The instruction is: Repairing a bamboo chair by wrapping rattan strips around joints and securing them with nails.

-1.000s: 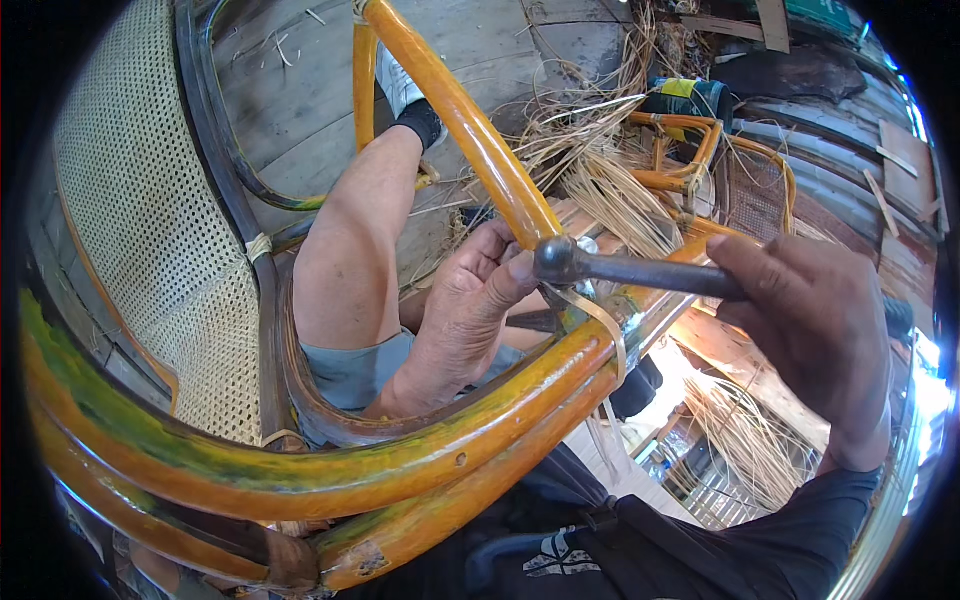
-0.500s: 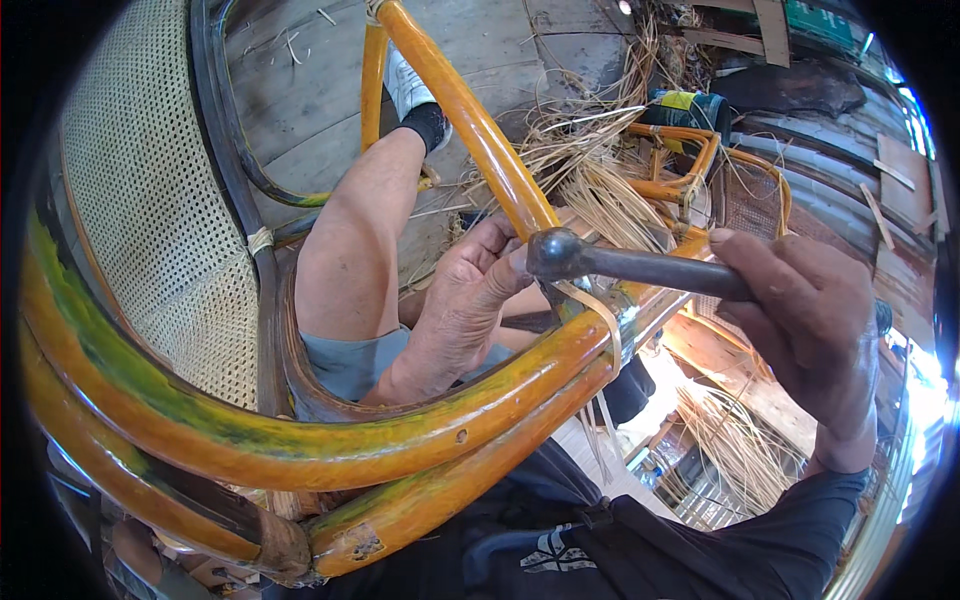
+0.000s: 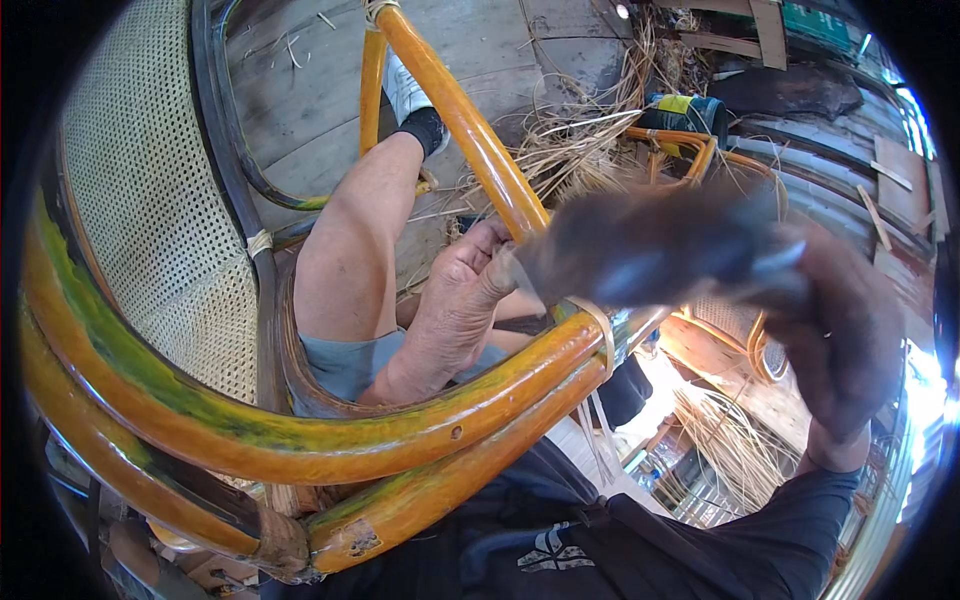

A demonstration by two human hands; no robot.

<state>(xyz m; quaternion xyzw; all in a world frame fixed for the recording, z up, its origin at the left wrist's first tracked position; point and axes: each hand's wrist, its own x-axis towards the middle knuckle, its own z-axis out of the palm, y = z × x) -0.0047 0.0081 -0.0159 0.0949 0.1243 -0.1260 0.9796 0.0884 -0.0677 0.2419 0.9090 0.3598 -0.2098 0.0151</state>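
Observation:
My left hand [image 3: 463, 300] grips the joint where an orange rattan pole [image 3: 470, 135] meets the curved orange-green chair frame [image 3: 330, 440]. A pale cane strip [image 3: 600, 335] binds that joint. My right hand [image 3: 850, 330] holds a hammer [image 3: 650, 255], which is smeared by motion blur just above the joint, its head close to my left fingers. My bare left leg [image 3: 350, 250] lies under the frame, with a black sock and pale shoe [image 3: 410, 90] at its end.
A woven cane chair back [image 3: 150, 200] fills the left. Loose rattan strips [image 3: 580, 140] lie on the grey plank floor [image 3: 290, 90]. Another orange frame [image 3: 690, 150] and a dark bag [image 3: 690, 110] sit behind. More cane bundles [image 3: 730, 440] lie at the right.
The hammer, sharp and level beside the joint before, is now a blurred streak, and my right hand has swung with it. My left hand stays on the joint.

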